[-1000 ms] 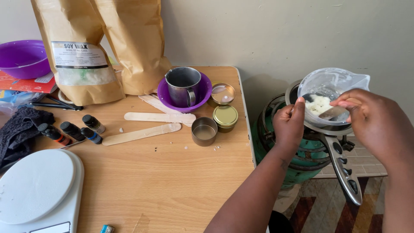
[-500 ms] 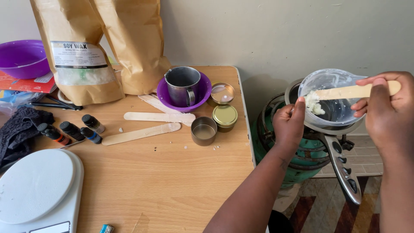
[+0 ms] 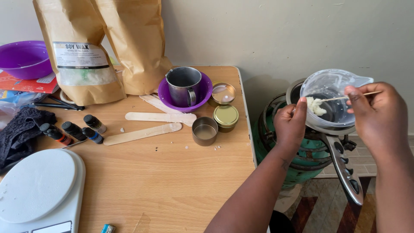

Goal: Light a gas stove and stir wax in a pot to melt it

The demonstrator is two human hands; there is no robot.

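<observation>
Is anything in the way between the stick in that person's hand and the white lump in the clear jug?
Nothing visible: the thin wooden stick in the right hand already reaches the white waxy lump inside the clear plastic jug.

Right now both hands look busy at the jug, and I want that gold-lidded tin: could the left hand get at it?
Probably yes: the gold-lidded tin sits uncovered near the table edge, but the left hand must release the clear jug first.

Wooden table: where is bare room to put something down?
The table is bare in front, between the white scale, the wooden sticks and the right edge. Crowded at the back: paper bags, small bottles, purple saucer with metal cup, tins.
</observation>
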